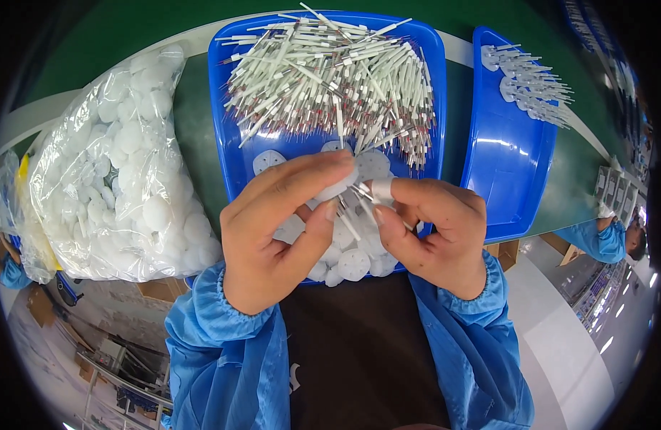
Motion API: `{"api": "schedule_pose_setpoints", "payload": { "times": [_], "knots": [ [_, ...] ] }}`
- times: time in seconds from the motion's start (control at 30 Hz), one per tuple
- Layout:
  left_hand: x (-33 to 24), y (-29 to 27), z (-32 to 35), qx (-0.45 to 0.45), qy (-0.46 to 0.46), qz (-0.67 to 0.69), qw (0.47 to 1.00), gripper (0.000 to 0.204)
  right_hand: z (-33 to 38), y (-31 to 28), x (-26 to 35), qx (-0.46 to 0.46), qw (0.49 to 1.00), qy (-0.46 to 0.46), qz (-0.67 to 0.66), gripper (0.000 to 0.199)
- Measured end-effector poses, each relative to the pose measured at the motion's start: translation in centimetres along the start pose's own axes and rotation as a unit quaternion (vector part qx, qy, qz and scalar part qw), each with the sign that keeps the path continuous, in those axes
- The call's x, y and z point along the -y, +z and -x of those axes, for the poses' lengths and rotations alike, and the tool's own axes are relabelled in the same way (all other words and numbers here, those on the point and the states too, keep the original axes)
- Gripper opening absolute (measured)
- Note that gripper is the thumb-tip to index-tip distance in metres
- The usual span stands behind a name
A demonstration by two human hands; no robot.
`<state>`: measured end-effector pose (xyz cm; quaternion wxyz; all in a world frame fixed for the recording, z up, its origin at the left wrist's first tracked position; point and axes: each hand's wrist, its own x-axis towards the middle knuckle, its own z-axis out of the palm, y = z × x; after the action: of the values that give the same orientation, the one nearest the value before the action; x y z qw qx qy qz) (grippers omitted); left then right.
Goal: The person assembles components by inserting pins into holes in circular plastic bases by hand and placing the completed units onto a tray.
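Observation:
My left hand [269, 222] pinches a round white plastic disc [335, 188] between thumb and fingers, above the near part of a blue tray [219, 107]. Thin white rods with metal ends [350, 223] stick out below the disc, beside my thumb. My right hand [445, 233] closes thumb and index finger at the metal ends by the disc's right edge. White wrapping covers the right index fingertip. Exactly how the rods sit in the disc is partly hidden by my fingers. Loose white discs [354, 265] with small holes lie in the tray under my hands.
A big heap of white rods [330, 79] fills the tray's far part. At left lies a clear plastic bag [130, 179] full of white discs. A second blue tray [510, 172] on the right holds discs with rods attached [535, 86]. Another person [603, 236] sits far right.

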<state>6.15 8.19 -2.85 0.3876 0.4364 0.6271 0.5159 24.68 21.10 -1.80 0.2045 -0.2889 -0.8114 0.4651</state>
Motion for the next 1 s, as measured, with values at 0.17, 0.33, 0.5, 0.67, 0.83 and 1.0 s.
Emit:
{"api": "schedule_pose_setpoints", "payload": {
  "times": [0.17,0.33,0.5,0.67,0.83,1.0],
  "knots": [
    [0.3,0.3,-0.1,-0.020,0.097,-0.152,0.984,0.042,-0.5,0.4,0.1,-0.007,0.986,-0.092,0.140,0.023],
    [-0.7,0.8,1.4,-0.035,0.015,-0.148,0.988,0.041,-0.5,0.8,0.3,-0.024,0.968,-0.138,0.210,0.020],
    [-1.3,1.1,2.4,-0.042,-0.035,-0.157,0.986,0.041,-0.5,1.4,0.0,-0.009,0.969,-0.177,0.172,0.021],
    [-0.8,-0.3,1.1,-0.013,0.023,-0.110,0.994,0.047,-0.2,0.9,0.1,-0.004,0.979,-0.145,0.141,0.024],
    [-1.1,-0.7,0.6,-0.018,0.020,-0.090,0.996,0.049,-0.9,0.3,-0.4,0.000,0.993,-0.110,0.045,0.031],
    [-0.8,-0.4,0.2,-0.036,0.146,-0.178,0.973,0.054,-0.5,0.0,0.2,0.056,0.992,-0.009,-0.114,0.040]
  ]
}}
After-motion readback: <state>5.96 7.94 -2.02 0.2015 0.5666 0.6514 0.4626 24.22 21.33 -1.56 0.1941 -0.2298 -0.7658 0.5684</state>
